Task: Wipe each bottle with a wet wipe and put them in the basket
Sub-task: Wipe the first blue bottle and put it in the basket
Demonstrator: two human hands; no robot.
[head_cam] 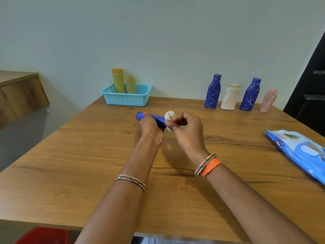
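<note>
My left hand (149, 125) grips a blue bottle (157, 118) lying sideways above the middle of the wooden table (88, 164). My right hand (186, 131) pinches a crumpled white wet wipe (169, 115) against the bottle's right end. The turquoise basket (126, 98) stands at the back of the table with two yellow bottles (118, 81) upright inside. At the back right stand a blue bottle (213, 91), a white bottle (230, 97), a second blue bottle (250, 94) and a pink bottle (269, 100).
A blue pack of wet wipes (302, 154) lies at the table's right edge. A wooden cabinet (19, 92) stands to the far left, and something red (44, 235) sits below the table's front edge. A dark doorway (314, 81) is at right.
</note>
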